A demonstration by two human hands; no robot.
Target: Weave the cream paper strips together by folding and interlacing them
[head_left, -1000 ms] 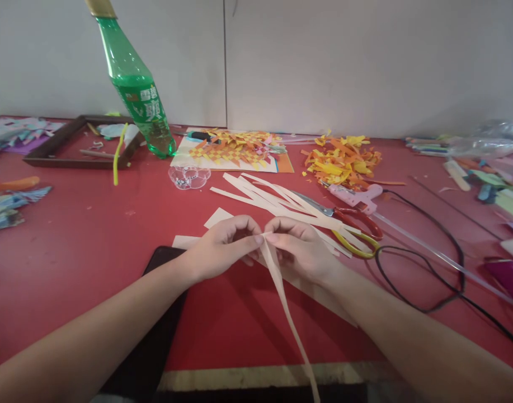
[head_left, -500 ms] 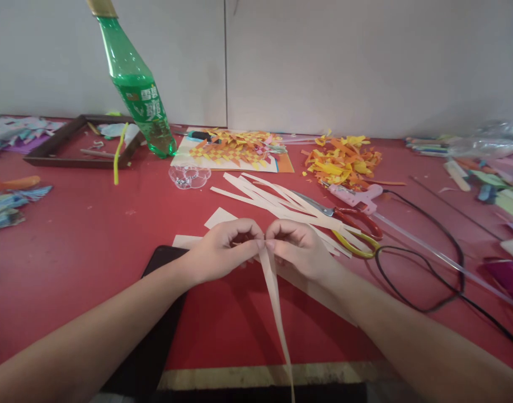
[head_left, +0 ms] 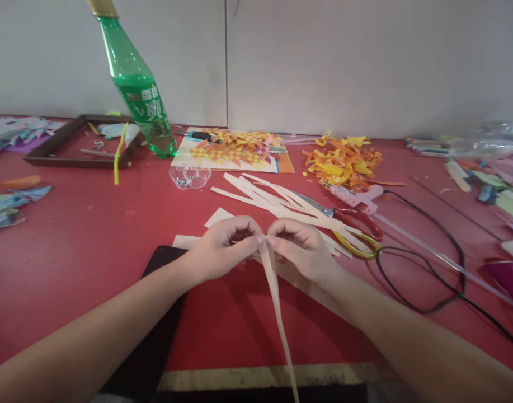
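Observation:
Between the fingertips of both hands is the top end of a cream paper strip (head_left: 273,285), which hangs down past the table's front edge. My left hand (head_left: 226,246) pinches it from the left, thumb against fingers. Close beside it, my right hand (head_left: 300,249) pinches the same end from the right. Beyond the hands lies a loose pile of cream paper strips (head_left: 264,198), partly over scissors (head_left: 359,221) with red and yellow handles. Cream paper (head_left: 310,288) lies beneath the hands, mostly covered by them.
A green soda bottle (head_left: 141,101) stands behind, left of centre, near a brown frame (head_left: 67,162). A pink glue gun (head_left: 357,197) with a black cord lies right. Yellow and orange paper scraps (head_left: 344,159) are heaped at the back. A black flat object (head_left: 151,330) lies under my left forearm.
Both hands keep their pinch on the strip's end. My right fingertips have shifted slightly up, and the strip's hanging lower end has swung a little to the right.

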